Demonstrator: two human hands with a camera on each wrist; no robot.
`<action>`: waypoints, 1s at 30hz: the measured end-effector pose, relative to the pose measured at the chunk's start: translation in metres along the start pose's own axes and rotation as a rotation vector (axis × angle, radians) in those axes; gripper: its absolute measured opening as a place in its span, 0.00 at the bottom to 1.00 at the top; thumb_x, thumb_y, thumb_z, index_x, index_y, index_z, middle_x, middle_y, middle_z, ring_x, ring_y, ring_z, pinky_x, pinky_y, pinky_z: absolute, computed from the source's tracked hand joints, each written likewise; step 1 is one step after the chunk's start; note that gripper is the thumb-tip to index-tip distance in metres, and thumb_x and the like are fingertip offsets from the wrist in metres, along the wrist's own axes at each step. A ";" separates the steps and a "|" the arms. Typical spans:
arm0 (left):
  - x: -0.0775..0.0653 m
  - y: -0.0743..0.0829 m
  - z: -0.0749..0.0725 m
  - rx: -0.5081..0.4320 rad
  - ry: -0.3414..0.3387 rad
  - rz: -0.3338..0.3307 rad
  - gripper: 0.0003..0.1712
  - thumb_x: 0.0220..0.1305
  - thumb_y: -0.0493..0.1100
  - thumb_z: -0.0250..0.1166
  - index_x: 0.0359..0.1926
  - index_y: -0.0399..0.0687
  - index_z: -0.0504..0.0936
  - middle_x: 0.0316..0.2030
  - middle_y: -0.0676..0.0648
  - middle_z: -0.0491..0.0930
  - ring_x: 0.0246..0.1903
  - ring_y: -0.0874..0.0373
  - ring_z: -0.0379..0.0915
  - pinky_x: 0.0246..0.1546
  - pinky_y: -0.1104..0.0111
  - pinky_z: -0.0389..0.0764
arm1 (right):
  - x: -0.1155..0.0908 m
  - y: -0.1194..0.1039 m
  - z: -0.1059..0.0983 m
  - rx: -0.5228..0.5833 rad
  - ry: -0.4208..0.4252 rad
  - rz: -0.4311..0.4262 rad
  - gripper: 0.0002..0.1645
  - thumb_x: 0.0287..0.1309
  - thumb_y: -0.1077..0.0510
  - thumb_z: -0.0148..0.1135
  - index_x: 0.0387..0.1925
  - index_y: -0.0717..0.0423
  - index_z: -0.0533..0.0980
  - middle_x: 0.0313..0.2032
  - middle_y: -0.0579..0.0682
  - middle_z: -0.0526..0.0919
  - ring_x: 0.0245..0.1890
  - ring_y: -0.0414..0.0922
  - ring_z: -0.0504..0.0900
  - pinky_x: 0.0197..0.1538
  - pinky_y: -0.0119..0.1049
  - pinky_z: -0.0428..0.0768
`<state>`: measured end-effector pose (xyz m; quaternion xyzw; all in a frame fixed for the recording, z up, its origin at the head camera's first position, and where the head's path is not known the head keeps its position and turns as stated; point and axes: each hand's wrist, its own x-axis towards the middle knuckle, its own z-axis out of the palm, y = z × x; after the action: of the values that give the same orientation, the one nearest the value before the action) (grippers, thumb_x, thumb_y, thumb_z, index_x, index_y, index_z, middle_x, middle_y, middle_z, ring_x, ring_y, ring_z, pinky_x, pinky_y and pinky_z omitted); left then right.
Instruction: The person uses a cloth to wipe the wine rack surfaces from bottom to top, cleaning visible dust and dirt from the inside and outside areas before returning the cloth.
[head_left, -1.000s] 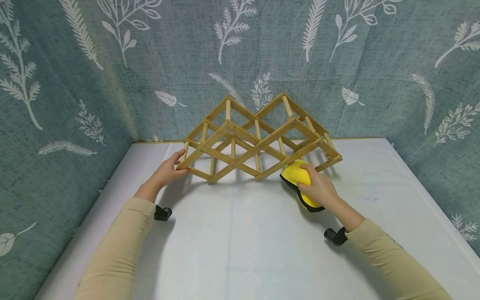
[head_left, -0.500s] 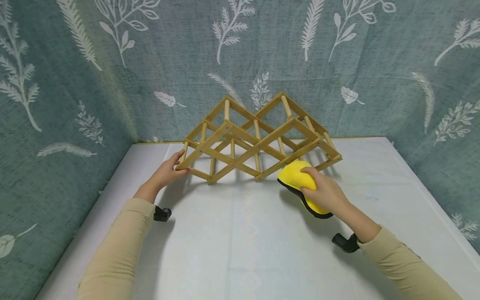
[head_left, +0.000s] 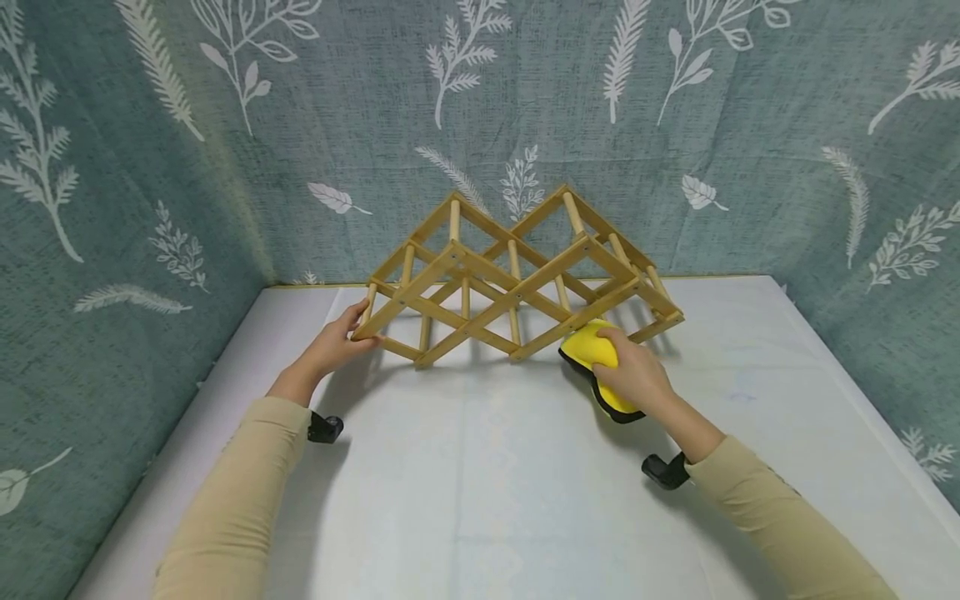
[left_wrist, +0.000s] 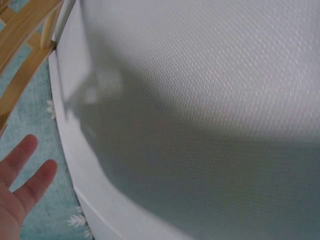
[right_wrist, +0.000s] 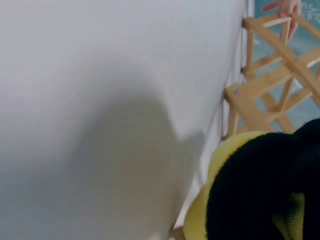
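Note:
A folding wooden lattice rack with round dowels stands at the back of the white table. My left hand grips its left end, around the end dowel. In the left wrist view, two fingers show beside the rack's bars. My right hand holds a yellow cloth with black edging against the rack's lower front slat on the right. In the right wrist view the cloth's fuzzy black edging covers the lower right corner and hides the right hand.
A green fabric backdrop with white leaf prints rises behind and on both sides. The white table extends in front of the rack. Black wrist devices sit under both forearms.
My right hand slid the yellow cloth down and to the right half a second ago, and has now brought it back up and left along the slat. The left hand and rack stayed still.

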<state>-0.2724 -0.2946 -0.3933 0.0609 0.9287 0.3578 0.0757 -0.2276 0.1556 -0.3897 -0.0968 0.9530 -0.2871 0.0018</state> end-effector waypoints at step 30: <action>0.000 -0.002 0.001 -0.025 -0.006 -0.011 0.49 0.61 0.52 0.60 0.72 0.54 0.38 0.67 0.33 0.52 0.65 0.36 0.49 0.59 0.41 0.55 | -0.004 -0.041 0.000 0.077 0.140 -0.132 0.30 0.53 0.54 0.60 0.58 0.59 0.67 0.47 0.61 0.79 0.26 0.48 0.74 0.27 0.37 0.71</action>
<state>-0.2727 -0.2956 -0.3953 0.0560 0.9243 0.3687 0.0811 -0.2163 0.1221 -0.3675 -0.1387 0.9306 -0.3292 -0.0800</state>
